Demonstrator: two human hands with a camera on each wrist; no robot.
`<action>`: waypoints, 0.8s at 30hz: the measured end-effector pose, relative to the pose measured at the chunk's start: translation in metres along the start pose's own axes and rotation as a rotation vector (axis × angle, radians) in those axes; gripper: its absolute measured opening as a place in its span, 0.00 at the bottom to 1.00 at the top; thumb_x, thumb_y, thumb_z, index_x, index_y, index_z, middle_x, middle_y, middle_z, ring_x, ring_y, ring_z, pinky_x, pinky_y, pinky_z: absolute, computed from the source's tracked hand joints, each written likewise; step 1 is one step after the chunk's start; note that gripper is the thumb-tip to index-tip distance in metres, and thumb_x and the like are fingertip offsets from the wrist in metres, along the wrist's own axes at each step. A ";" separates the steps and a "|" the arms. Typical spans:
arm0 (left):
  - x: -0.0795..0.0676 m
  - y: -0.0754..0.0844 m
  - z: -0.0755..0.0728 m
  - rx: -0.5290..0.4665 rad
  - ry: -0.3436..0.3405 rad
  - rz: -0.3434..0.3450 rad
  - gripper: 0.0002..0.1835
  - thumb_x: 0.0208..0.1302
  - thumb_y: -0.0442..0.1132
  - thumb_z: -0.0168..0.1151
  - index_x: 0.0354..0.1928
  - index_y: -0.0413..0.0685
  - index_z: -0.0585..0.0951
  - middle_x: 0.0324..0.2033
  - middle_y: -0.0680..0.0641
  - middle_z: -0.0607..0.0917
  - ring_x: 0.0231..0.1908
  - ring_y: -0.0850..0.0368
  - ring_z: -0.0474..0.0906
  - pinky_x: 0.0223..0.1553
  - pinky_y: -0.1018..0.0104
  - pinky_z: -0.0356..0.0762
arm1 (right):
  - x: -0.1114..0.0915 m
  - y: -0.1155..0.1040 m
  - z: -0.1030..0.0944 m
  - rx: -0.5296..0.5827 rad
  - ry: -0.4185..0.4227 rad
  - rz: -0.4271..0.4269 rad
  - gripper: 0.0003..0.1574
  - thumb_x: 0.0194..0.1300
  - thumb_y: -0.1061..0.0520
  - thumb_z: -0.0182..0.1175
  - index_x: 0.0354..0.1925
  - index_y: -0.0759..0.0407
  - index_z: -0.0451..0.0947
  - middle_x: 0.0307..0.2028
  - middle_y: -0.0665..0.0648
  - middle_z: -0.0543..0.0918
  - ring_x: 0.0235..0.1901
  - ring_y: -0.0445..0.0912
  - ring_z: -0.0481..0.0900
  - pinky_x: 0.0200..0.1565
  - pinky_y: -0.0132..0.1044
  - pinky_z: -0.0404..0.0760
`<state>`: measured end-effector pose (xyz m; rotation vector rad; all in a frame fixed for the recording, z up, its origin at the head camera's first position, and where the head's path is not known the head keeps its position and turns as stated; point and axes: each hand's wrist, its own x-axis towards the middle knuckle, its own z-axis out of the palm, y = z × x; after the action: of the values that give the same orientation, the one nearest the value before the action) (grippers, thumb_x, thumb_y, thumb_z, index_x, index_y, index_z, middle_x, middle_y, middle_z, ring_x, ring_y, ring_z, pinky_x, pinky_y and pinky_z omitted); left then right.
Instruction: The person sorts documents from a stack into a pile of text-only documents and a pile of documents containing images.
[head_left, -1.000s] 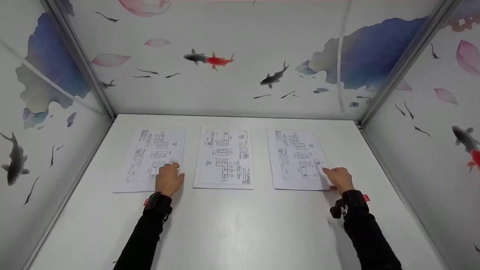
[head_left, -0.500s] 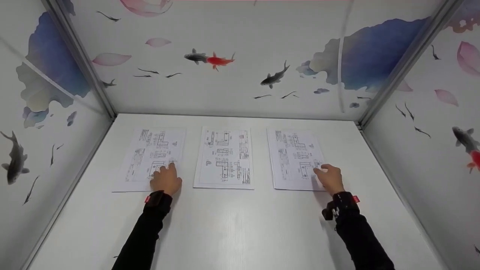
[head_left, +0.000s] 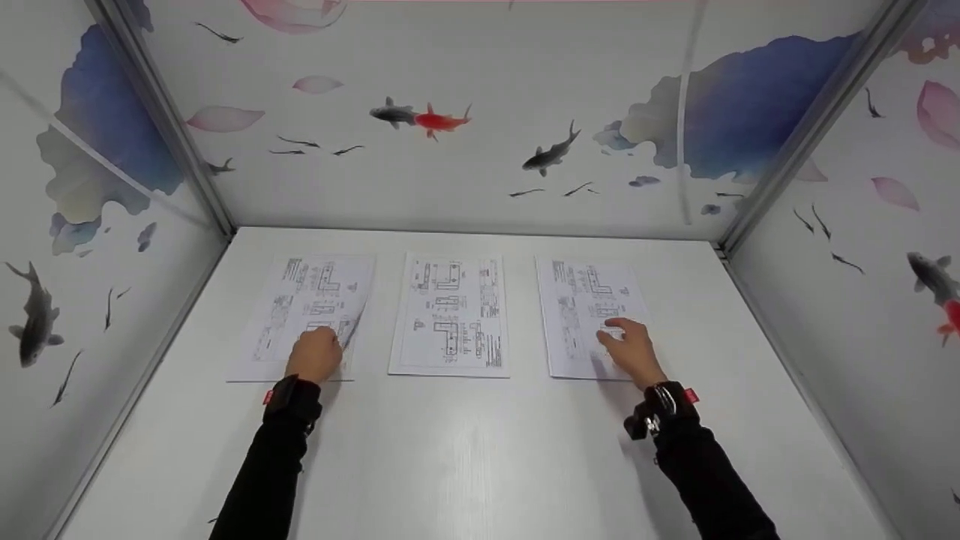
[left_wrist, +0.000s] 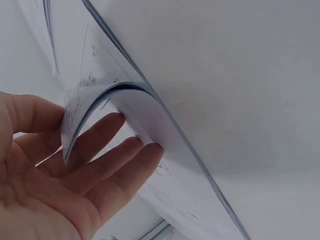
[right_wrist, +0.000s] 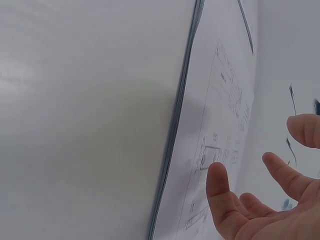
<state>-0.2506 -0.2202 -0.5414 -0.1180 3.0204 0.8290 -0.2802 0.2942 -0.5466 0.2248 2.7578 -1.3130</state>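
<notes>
On the left side of the table lies a stack of paper sheets [head_left: 292, 300] printed with line drawings. My left hand [head_left: 313, 354] is at its right edge, pinching a few sheets [left_wrist: 107, 90] between thumb and finger. In the left wrist view these sheets curl upward, and the other fingertips [left_wrist: 154, 150] extend under the fold against the paper below. My right hand [head_left: 631, 349] hovers over the lower part of the right paper stack [head_left: 581, 300], fingers spread and apart. The right wrist view shows those fingers [right_wrist: 217, 180] holding nothing.
A third paper stack [head_left: 450, 307] lies between the two, with bare strips of white table [head_left: 465, 450] on either side. White walls with fish and petal prints [head_left: 442, 180] enclose the table at the back, left and right.
My left hand has closed on the left stack's edge and moved left, bending the sheets up. My right hand has moved left from the right stack's edge to above its drawings.
</notes>
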 end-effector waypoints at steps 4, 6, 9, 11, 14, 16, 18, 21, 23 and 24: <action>-0.003 -0.006 -0.001 -0.068 -0.044 -0.027 0.11 0.64 0.39 0.62 0.31 0.36 0.81 0.24 0.43 0.83 0.22 0.53 0.75 0.24 0.64 0.70 | 0.000 -0.007 0.014 0.060 -0.050 -0.013 0.29 0.71 0.53 0.55 0.65 0.66 0.68 0.71 0.68 0.61 0.68 0.67 0.61 0.58 0.54 0.76; -0.005 -0.008 0.001 -0.070 -0.060 -0.036 0.13 0.60 0.42 0.68 0.34 0.37 0.82 0.27 0.43 0.84 0.25 0.52 0.76 0.27 0.63 0.72 | -0.001 -0.011 0.020 0.085 -0.075 -0.011 0.29 0.71 0.52 0.55 0.65 0.65 0.68 0.72 0.68 0.59 0.69 0.67 0.60 0.55 0.52 0.79; -0.009 -0.009 0.007 -0.033 -0.066 -0.017 0.18 0.54 0.44 0.73 0.39 0.35 0.82 0.32 0.42 0.83 0.31 0.50 0.75 0.35 0.57 0.74 | -0.001 -0.016 0.027 0.098 -0.104 -0.022 0.28 0.71 0.52 0.55 0.64 0.64 0.69 0.72 0.68 0.57 0.69 0.67 0.60 0.52 0.49 0.80; -0.010 -0.007 0.011 0.006 -0.067 0.014 0.22 0.52 0.44 0.75 0.42 0.34 0.82 0.35 0.41 0.82 0.33 0.48 0.73 0.40 0.54 0.74 | -0.002 -0.018 0.029 0.098 -0.112 -0.025 0.28 0.71 0.52 0.55 0.64 0.63 0.69 0.72 0.67 0.57 0.69 0.67 0.60 0.51 0.48 0.81; -0.012 -0.004 0.014 0.054 -0.070 0.039 0.27 0.49 0.46 0.77 0.45 0.34 0.81 0.36 0.40 0.80 0.35 0.46 0.72 0.43 0.51 0.73 | -0.003 -0.021 0.032 0.099 -0.130 -0.045 0.28 0.71 0.52 0.55 0.64 0.63 0.69 0.72 0.67 0.59 0.69 0.67 0.60 0.49 0.46 0.81; -0.013 -0.003 0.013 0.067 -0.072 0.046 0.28 0.47 0.46 0.77 0.46 0.35 0.81 0.37 0.40 0.79 0.36 0.46 0.72 0.44 0.51 0.72 | -0.005 -0.023 0.034 0.098 -0.137 -0.049 0.28 0.71 0.52 0.55 0.64 0.62 0.69 0.71 0.66 0.60 0.68 0.65 0.63 0.48 0.44 0.81; -0.014 -0.003 0.012 0.065 -0.085 0.048 0.29 0.46 0.45 0.78 0.48 0.35 0.80 0.38 0.40 0.78 0.37 0.46 0.71 0.44 0.51 0.72 | -0.008 -0.025 0.037 0.096 -0.156 -0.050 0.28 0.71 0.51 0.55 0.64 0.61 0.69 0.70 0.66 0.62 0.67 0.63 0.65 0.47 0.41 0.81; -0.014 -0.004 0.010 0.054 -0.116 0.043 0.30 0.46 0.44 0.79 0.50 0.36 0.80 0.40 0.40 0.78 0.38 0.46 0.71 0.46 0.50 0.72 | -0.013 -0.027 0.045 0.096 -0.187 -0.047 0.25 0.70 0.51 0.57 0.62 0.59 0.72 0.67 0.66 0.65 0.63 0.59 0.71 0.45 0.39 0.81; -0.014 -0.004 0.008 0.052 -0.138 0.038 0.32 0.46 0.43 0.79 0.52 0.36 0.79 0.42 0.39 0.79 0.39 0.46 0.71 0.49 0.50 0.72 | -0.017 -0.030 0.053 0.098 -0.213 -0.054 0.24 0.70 0.51 0.57 0.60 0.58 0.73 0.66 0.65 0.68 0.60 0.57 0.73 0.44 0.39 0.81; -0.014 -0.004 0.008 0.052 -0.145 0.035 0.33 0.46 0.42 0.79 0.54 0.36 0.79 0.43 0.39 0.79 0.40 0.46 0.71 0.51 0.49 0.72 | -0.019 -0.032 0.057 0.099 -0.224 -0.064 0.23 0.70 0.52 0.58 0.59 0.58 0.74 0.65 0.65 0.69 0.59 0.57 0.74 0.44 0.39 0.81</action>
<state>-0.2362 -0.2191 -0.5498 -0.0036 2.9127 0.7272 -0.2661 0.2281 -0.5551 -0.0049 2.5370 -1.3972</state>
